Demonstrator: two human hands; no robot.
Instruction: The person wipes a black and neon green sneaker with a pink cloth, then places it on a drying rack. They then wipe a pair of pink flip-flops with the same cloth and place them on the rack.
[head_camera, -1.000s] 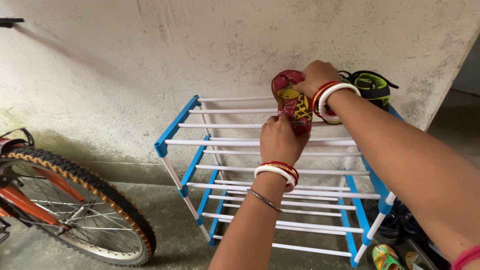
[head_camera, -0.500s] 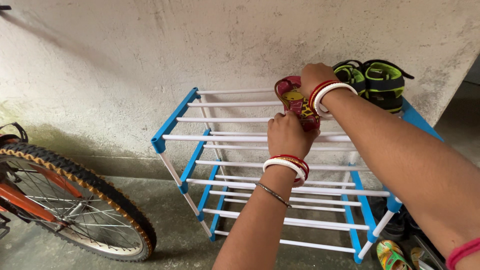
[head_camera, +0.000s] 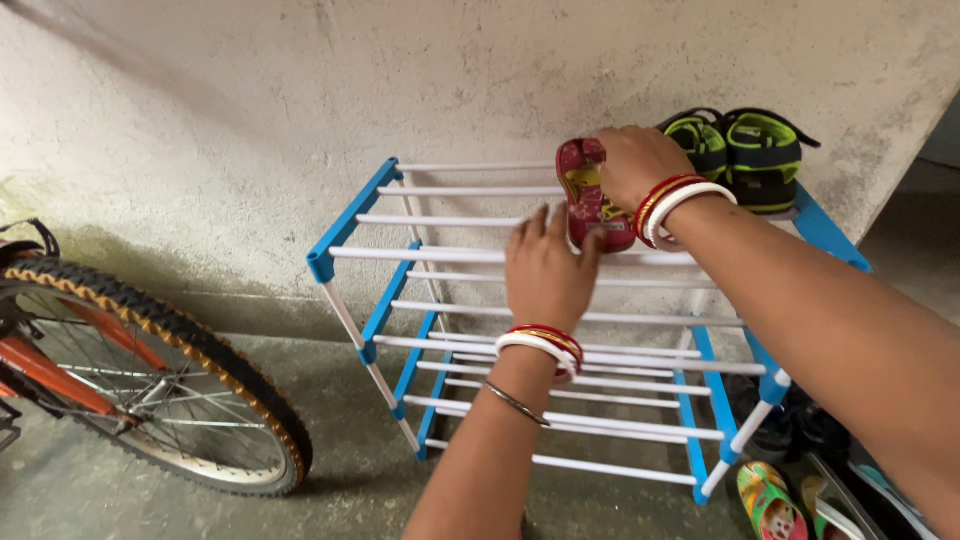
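On rack top, your right hand gripped red slipper; left hand, at 7 o'clock, spread. Slipper could slip between bars if tilted.

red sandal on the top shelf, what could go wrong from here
1. The red sandal rests on thin white rods with open gaps between them, so it might tip or slip through once the right hand lets go.
2. The left hand has its fingers spread by the sandal's near end; a nudge could knock it askew.
3. The green and black sandals sit close beside the right hand, so a careless pull back may bump them.
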